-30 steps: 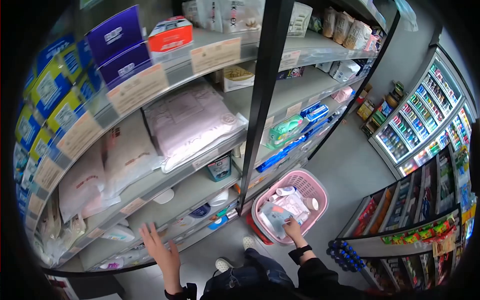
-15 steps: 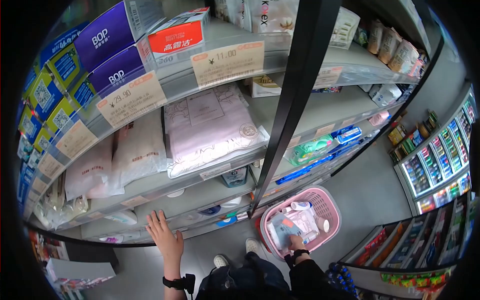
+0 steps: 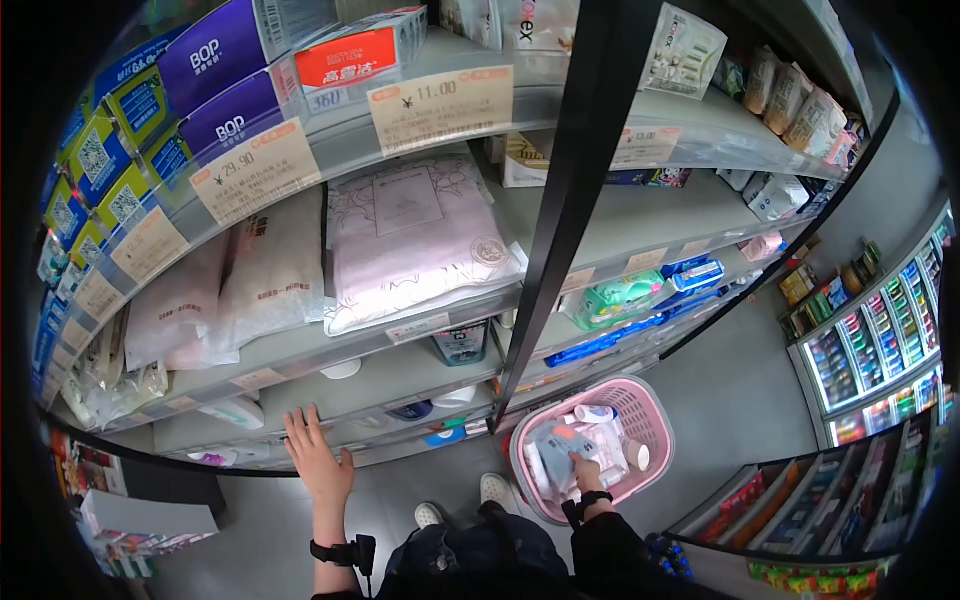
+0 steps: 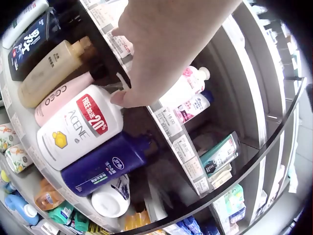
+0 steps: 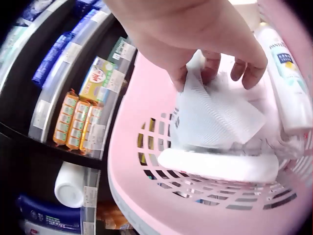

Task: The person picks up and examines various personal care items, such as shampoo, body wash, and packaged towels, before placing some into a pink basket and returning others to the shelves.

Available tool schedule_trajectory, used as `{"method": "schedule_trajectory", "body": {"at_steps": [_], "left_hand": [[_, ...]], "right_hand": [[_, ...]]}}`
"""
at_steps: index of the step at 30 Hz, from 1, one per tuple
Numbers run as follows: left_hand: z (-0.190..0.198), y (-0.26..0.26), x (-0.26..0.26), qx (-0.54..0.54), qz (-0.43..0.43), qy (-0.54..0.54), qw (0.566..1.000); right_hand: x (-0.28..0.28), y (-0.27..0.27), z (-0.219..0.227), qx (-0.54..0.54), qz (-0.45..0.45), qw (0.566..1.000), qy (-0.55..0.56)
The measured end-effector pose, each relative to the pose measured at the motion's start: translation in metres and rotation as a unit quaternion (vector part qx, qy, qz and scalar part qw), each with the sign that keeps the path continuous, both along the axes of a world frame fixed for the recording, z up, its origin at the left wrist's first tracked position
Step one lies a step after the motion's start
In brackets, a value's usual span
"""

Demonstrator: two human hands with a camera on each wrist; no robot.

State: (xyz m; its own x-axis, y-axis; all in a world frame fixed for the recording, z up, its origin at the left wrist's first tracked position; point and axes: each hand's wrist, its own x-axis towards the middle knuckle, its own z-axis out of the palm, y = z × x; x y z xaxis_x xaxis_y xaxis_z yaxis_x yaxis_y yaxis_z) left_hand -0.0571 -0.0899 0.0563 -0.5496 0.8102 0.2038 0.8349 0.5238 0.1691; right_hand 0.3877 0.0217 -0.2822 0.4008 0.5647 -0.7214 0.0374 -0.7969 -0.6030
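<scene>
My right hand point(image 3: 586, 473) is inside the pink basket point(image 3: 655, 400) on the floor, pinching a grey-blue plastic package point(image 3: 553, 449) with an orange mark. Close up in the right wrist view, the package point(image 5: 220, 120) looks whitish and ribbed, its contents hidden. A white Pantene bottle point(image 5: 284, 78) and a white tube-like item point(image 5: 220, 165) lie beside it. A white cup-like item point(image 3: 637, 455) sits at the basket's right. My left hand point(image 3: 318, 462) is held with fingers spread in front of the low shelves. In the left wrist view its thumb overlaps a white Acene pump bottle point(image 4: 80, 129).
Tall shelves fill the left, with pink and white packs point(image 3: 415, 245) and BOP boxes point(image 3: 215, 58) above the hands. A black post point(image 3: 580, 180) divides them. Another rack point(image 3: 800, 490) stands right of the basket, drink fridges point(image 3: 870, 350) beyond. My shoes point(image 3: 494, 490) are near the basket.
The head view has turned, so shelves and basket sit differently in it. My right hand stays at the package in the basket; my left hand stays spread by the low shelves.
</scene>
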Motion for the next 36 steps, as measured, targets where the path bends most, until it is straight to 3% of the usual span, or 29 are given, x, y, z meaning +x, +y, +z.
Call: {"method": "schedule_trajectory", "body": {"at_steps": [2,3,4,8,10,11,12,16,18,19,21,22,24,25,28,32,34,36], "left_hand": [[0.002,-0.001,0.0,-0.001,-0.003,-0.008,1.0],[0.004,-0.002,-0.001,-0.002,-0.004,-0.014,1.0],[0.004,-0.003,-0.003,-0.002,-0.006,-0.016,1.0],[0.012,-0.006,-0.004,0.027,-0.04,-0.055,0.997],[0.018,-0.008,0.0,0.044,-0.048,-0.065,0.996],[0.02,-0.01,0.004,0.104,-0.061,-0.098,0.988],[0.021,-0.013,0.007,0.163,-0.073,-0.131,0.975],[0.025,-0.027,0.019,0.183,-0.122,-0.198,0.955],[0.031,-0.03,0.023,0.11,-0.152,-0.426,0.885],[0.033,-0.031,0.026,0.113,-0.148,-0.425,0.886],[0.035,-0.032,0.032,0.086,-0.203,-0.579,0.785],[0.035,-0.034,0.034,0.093,-0.198,-0.576,0.787],[0.032,-0.041,0.032,0.09,-0.212,-0.763,0.604],[0.021,-0.049,0.027,0.099,-0.225,-0.776,0.581],[0.044,-0.065,0.022,0.085,-0.184,-0.769,0.606],[0.057,-0.091,0.001,0.201,-0.106,-0.761,0.607],[0.06,-0.109,-0.012,0.222,-0.099,-0.75,0.615],[0.062,-0.127,-0.023,0.239,-0.093,-0.741,0.621]], "right_hand": [[0.005,0.004,0.017,0.057,0.045,0.997,0.018],[-0.007,0.003,0.053,0.106,-0.028,0.99,0.087],[-0.003,0.002,0.057,0.106,-0.03,0.99,0.085],[0.023,0.003,0.095,0.169,0.063,0.983,0.043],[0.026,0.003,0.156,0.197,0.023,0.966,0.165],[0.032,0.002,0.172,0.198,0.022,0.966,0.162],[0.04,0.002,0.185,0.215,0.056,0.954,0.201],[0.025,-0.001,0.271,0.252,0.113,0.906,0.321],[0.009,-0.001,0.294,0.259,0.134,0.892,0.346],[-0.005,0.0,0.308,0.267,0.152,0.875,0.374],[-0.029,0.002,0.314,0.277,0.21,0.842,0.412],[-0.04,0.002,0.316,0.276,0.218,0.839,0.415],[-0.076,0.001,0.333,0.272,0.305,0.79,0.457],[-0.093,0.0,0.338,0.251,0.326,0.772,0.484],[-0.146,-0.007,0.348,0.218,0.367,0.762,0.488],[-0.197,-0.022,0.354,0.197,0.387,0.748,0.502],[-0.213,-0.033,0.355,0.182,0.423,0.716,0.525],[-0.228,-0.05,0.366,0.204,0.486,0.714,0.461]]}}
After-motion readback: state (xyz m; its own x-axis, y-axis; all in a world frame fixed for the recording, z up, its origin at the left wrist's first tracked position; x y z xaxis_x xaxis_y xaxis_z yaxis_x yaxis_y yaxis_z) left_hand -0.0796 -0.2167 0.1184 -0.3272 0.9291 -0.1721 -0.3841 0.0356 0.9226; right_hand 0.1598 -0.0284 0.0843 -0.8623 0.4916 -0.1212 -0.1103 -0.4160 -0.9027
